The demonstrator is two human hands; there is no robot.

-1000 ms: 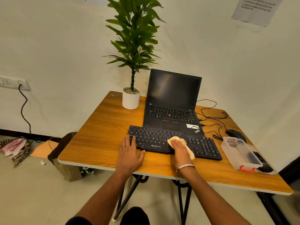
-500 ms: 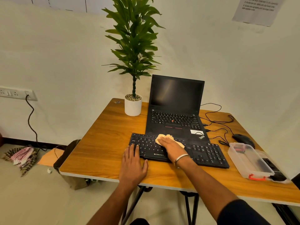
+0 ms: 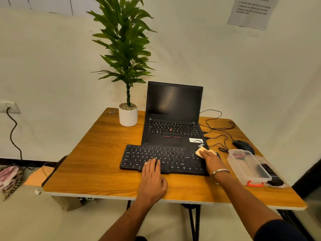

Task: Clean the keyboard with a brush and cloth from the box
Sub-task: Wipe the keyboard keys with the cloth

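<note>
And we've swept right across! Our right hand (image 3: 209,159), which was pressing the cloth (image 3: 202,151) on the middle keys half a second back, now sits at the right end of the black keyboard (image 3: 161,158), palm flat on the cloth, fingers laid over it rather than bunched. Only a pale corner of the cloth peeks out beyond the fingertips. Our left hand (image 3: 153,178) has shifted too: from the desk (image 3: 97,164) just off the keyboard's near left, its straight fingers now rest on the lower middle keys, steadying the board.

We'd judge that as one full wiping pass done, with the far-left keys possibly still due.

The keyboard lies along the desk's near edge, its back overlapping the front of the open laptop (image 3: 173,119). The clear plastic box (image 3: 248,166) stands by the desk's right edge, just beside our right wrist, a mouse (image 3: 243,145) behind it.

What can't we see? The number pad is buried under our right hand, something dark in the box might be the brush, but it's too blurred to call, and the box's lid is hard to make out.
</note>
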